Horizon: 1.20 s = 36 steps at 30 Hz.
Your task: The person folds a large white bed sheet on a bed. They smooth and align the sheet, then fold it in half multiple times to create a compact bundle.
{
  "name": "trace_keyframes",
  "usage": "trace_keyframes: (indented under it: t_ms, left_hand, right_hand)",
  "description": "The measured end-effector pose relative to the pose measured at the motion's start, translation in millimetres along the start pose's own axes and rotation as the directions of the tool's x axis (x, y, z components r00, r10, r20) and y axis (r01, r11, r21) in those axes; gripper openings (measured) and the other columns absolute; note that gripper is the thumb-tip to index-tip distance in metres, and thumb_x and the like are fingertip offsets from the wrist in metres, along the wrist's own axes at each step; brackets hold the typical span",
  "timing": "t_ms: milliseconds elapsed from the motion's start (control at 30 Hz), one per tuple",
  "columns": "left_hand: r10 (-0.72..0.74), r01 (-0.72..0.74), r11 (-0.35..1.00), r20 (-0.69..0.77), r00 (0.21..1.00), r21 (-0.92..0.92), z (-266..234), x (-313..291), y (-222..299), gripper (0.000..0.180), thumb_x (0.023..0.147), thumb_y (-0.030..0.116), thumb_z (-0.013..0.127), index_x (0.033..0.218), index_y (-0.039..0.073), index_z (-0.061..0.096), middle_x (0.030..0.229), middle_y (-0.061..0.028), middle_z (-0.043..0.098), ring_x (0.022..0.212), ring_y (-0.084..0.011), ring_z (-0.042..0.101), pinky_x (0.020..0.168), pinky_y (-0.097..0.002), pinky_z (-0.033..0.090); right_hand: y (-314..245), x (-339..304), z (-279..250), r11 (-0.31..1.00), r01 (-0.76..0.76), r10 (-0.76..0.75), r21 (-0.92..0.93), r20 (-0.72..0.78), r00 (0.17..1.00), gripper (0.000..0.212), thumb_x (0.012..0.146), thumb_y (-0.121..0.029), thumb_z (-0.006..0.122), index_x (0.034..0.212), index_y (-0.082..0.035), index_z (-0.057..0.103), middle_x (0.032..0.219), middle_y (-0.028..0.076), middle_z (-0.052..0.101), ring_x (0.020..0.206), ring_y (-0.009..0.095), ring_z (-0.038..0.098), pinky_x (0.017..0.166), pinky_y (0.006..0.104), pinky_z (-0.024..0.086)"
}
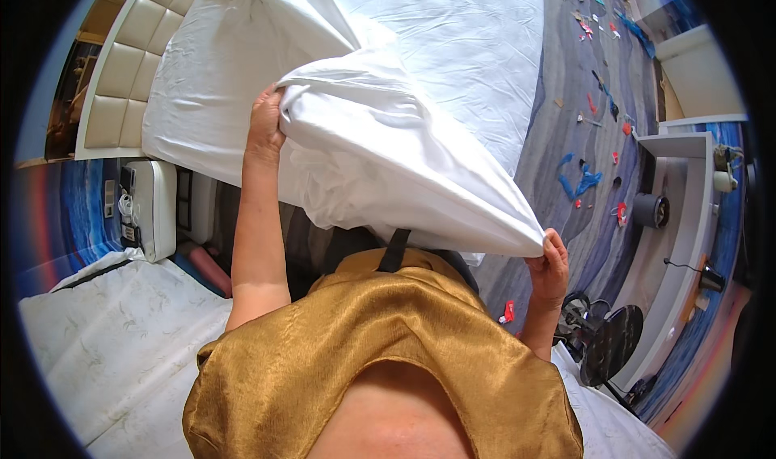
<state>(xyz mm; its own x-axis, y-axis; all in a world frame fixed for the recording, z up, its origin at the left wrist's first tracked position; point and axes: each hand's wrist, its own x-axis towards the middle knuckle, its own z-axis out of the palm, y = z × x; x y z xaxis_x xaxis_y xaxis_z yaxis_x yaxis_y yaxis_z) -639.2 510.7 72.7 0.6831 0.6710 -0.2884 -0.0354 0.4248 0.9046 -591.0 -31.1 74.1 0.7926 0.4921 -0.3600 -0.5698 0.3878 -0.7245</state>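
Note:
A large white bed sheet [380,148] is stretched between my two hands, in front of my body. My left hand [267,119] is closed on a gathered fold of it, over the near side of the bed. Lower and to the right, my right hand [551,266] pinches a corner of the sheet, drawn out to a point above the floor. Loose folds hang down between the hands, and another part of the cloth trails up over the bed. Beneath it lies the bed [477,63], its white covering slightly wrinkled.
A cream padded headboard [121,95] stands at the left, with a white bedside cabinet [153,208] beside it. Behind me is a bare mattress [121,354]. Scraps, blue strips [579,180] and red wrappers litter the grey floor [541,160]. A black round-seated stool [612,344] stands right.

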Motion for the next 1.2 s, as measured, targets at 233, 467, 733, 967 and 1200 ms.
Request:
trace_keyframes:
  t_ms: [233,467,733,967,1200]
  left_hand:
    - [0.099,-0.081,0.924,-0.031,0.995,0.374,11.1,-1.4,-19.8,0.012,0.094,0.012,0.058,0.089,0.004,0.066,0.081,-0.0009,0.065,0.072,-0.0081,0.058,0.064,-0.0236,0.049]
    - [-0.027,0.002,0.97,0.101,0.995,0.241,35.3,-14.0,-28.7,0.011,0.093,0.012,0.059,0.092,0.003,0.066,0.081,-0.0001,0.065,0.069,-0.006,0.056,0.064,-0.0224,0.049]
    - [-0.05,-0.003,0.953,0.168,0.984,0.301,60.7,-69.3,-27.6,0.01,0.093,0.007,0.057,0.091,0.004,0.066,0.08,0.0032,0.062,0.072,-0.0036,0.054,0.066,-0.0197,0.046]
    - [0.014,-0.059,0.949,0.147,0.989,0.309,60.7,-75.2,-21.4,0.009,0.093,0.008,0.059,0.089,0.002,0.065,0.08,0.003,0.061,0.075,-0.0036,0.052,0.069,-0.0198,0.045]
    - [0.174,-0.136,0.906,-0.059,0.983,0.401,12.7,-48.2,-12.9,0.01,0.091,0.009,0.058,0.088,0.003,0.065,0.077,0.0026,0.061,0.073,-0.0058,0.053,0.067,-0.0229,0.046]
  right_hand:
    - [86.1,6.1,-83.1,0.675,-0.477,0.522,-0.563,-0.093,0.848,0.018,0.093,-0.021,0.059,0.079,-0.011,0.056,0.063,-0.007,0.044,0.054,0.004,0.039,0.049,0.021,0.03]
    - [168.2,47.9,-77.2,-0.142,0.151,0.324,-0.978,0.098,0.941,0.015,0.088,-0.017,0.057,0.086,-0.003,0.06,0.073,0.015,0.06,0.073,0.034,0.061,0.067,0.0437,0.048]
    - [204.7,180.9,34.2,0.044,0.268,-0.046,-0.963,0.266,0.963,0.035,0.09,-0.037,0.06,0.103,-0.004,0.062,0.099,0.016,0.064,0.096,0.036,0.06,0.08,0.0452,0.048]
    - [253.9,247.1,90.6,0.028,-0.049,0.115,-0.998,-0.046,0.992,0.039,0.088,-0.041,0.058,0.091,-0.002,0.06,0.086,0.018,0.066,0.086,0.035,0.064,0.075,0.0456,0.049]
    - [215.0,220.3,42.7,0.356,0.161,0.115,-0.92,0.214,0.97,0.027,0.09,-0.026,0.059,0.08,-0.002,0.053,0.067,0.012,0.053,0.064,0.026,0.051,0.063,0.0386,0.043]
